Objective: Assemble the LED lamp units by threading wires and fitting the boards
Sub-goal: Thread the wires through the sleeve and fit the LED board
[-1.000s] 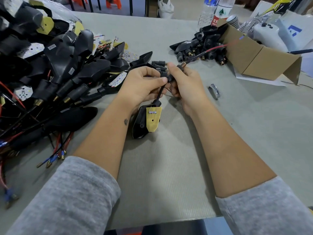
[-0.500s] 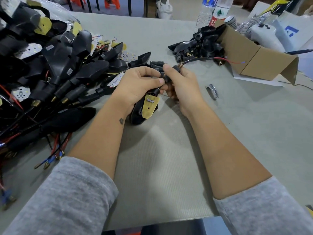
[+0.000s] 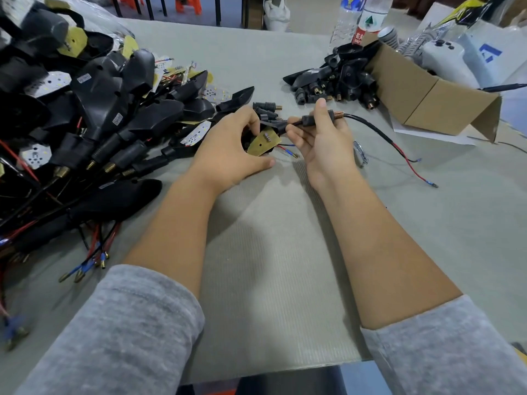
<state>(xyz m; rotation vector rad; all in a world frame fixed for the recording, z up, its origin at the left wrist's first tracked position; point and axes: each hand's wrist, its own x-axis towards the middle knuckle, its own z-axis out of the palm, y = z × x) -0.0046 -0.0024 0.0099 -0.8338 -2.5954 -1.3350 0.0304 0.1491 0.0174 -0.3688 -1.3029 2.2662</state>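
My left hand (image 3: 228, 149) grips a black lamp housing with a yellow circuit board (image 3: 263, 141) lying in its open side. My right hand (image 3: 322, 141) pinches the housing's black stem (image 3: 306, 121), which ends in a copper threaded tip (image 3: 336, 114). A black sheathed wire (image 3: 376, 132) runs out of that tip to the right and splits into red and black leads with blue ferrules (image 3: 427, 182) lying on the mat. Short red and blue leads (image 3: 288, 151) poke out below the board between my hands.
A large heap of black lamp units with white LED boards (image 3: 85, 109) fills the left side. A smaller pile of black housings (image 3: 336, 81) lies by an open cardboard box (image 3: 427, 95) at the back right. A metal clip (image 3: 360, 152) lies right of my right hand. Bottles (image 3: 368, 21) stand behind.
The housing with its yellow board has been raised and turned under my left hand. The wire now hangs out of the stem's tip, its leads dropped onto the mat at the right.
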